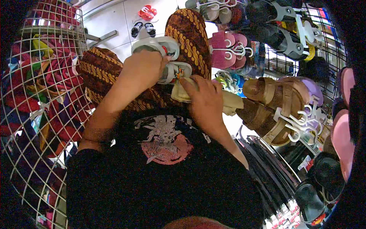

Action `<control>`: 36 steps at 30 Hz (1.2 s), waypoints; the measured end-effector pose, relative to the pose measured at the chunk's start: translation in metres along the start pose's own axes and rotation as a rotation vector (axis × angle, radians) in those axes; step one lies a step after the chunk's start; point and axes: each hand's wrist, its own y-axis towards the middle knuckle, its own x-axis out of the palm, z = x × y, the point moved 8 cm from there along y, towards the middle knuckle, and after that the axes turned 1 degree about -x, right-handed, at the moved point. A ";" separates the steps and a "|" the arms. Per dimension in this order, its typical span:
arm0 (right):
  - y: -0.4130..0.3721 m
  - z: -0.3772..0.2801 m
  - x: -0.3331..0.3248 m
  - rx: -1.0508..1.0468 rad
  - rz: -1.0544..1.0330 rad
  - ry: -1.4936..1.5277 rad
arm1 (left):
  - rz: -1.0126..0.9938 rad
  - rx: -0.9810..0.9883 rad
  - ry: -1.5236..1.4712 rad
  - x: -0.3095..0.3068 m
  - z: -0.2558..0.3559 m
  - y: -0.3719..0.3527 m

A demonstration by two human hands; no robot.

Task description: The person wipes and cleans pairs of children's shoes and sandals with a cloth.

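Note:
My left hand (148,63) is closed on a pair of pale grey-white sandals (173,47), held above my lap. Small orange and red decorations show on the lower sandal's strap; part of the pair is hidden by my fingers. My right hand (206,95) is closed on a folded beige cloth (232,103). One end of the cloth lies against or very close to the lower sandal, and the other sticks out to the right. Below both hands are my legs in brown patterned fabric (188,30).
A wire-mesh rack (49,114) with red items stands close on the left. Pink sandals (225,49), brown sandals (272,99) and black belts (263,164) hang on the right. On the tiled floor ahead lie red sandals (147,12) and small black-and-white sandals (143,29).

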 end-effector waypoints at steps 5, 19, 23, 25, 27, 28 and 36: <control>-0.002 -0.001 -0.002 -0.011 0.038 0.013 | 0.076 0.183 0.219 -0.017 0.018 -0.009; -0.004 0.014 0.002 0.060 0.020 0.086 | 0.147 0.248 -0.642 0.007 -0.021 -0.003; -0.003 0.018 -0.002 0.074 0.086 0.109 | 0.173 0.287 -0.691 0.004 -0.016 -0.006; -0.001 0.018 -0.003 0.084 0.078 0.107 | 0.170 0.354 -0.617 0.002 -0.013 -0.008; 0.000 0.018 -0.004 0.102 0.058 0.103 | 0.157 0.442 -0.478 0.007 -0.014 -0.008; 0.001 0.019 -0.004 0.114 0.041 0.098 | 0.199 0.432 -0.443 0.009 -0.016 -0.010; 0.004 0.006 -0.013 -0.102 -0.018 -0.009 | 0.205 0.269 -0.689 0.043 -0.025 -0.011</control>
